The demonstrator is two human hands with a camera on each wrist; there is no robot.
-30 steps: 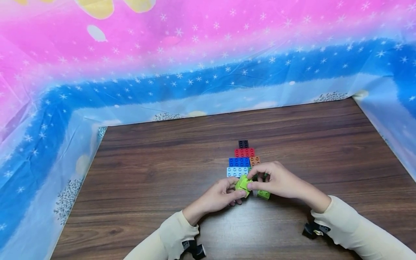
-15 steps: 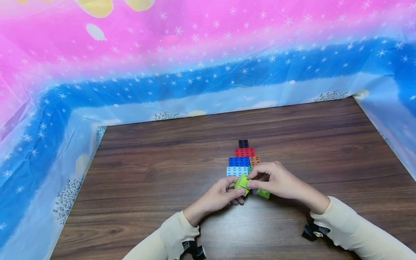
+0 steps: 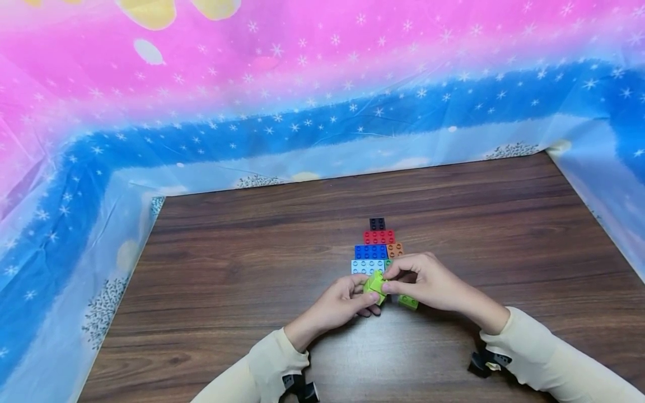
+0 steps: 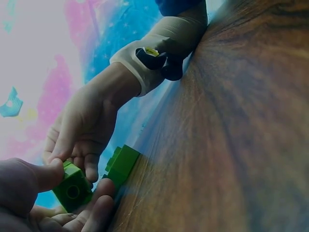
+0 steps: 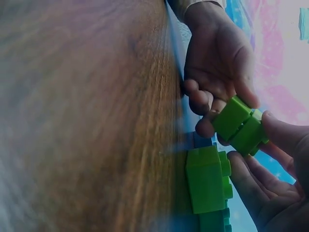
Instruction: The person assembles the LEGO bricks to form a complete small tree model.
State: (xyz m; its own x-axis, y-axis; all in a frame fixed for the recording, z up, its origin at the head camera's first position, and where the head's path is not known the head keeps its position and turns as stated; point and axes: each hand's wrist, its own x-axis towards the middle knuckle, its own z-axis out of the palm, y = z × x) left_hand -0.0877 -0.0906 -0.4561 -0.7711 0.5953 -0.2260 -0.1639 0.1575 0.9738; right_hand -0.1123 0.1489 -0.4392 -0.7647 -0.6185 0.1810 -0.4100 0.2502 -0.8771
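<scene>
Light green bricks [image 3: 375, 285], at least two pieces close together in the right wrist view [image 5: 240, 124], are held above the table between both hands. My left hand [image 3: 341, 302] grips them from the left, thumb on the near side. My right hand [image 3: 428, 281] pinches their right side between thumb and forefinger. Below the right hand another light green brick [image 3: 408, 301] lies on the table; it also shows in the left wrist view [image 4: 121, 165]. A light blue brick [image 3: 367, 266] lies just behind the held pieces. The fingers hide part of the bricks.
Farther back on the wooden table [image 3: 242, 252] lie a blue brick [image 3: 370, 251], an orange brick [image 3: 395, 249], a red brick [image 3: 379, 237] and a black brick [image 3: 377, 224], in rows. A green brick is partly hidden by the right hand. A patterned cloth [image 3: 322, 123] borders the table.
Both hands keep hold of the light green pieces and have moved only slightly. The right hand's lower fingers, seen apart beneath it a second ago, are now mostly out of sight.
</scene>
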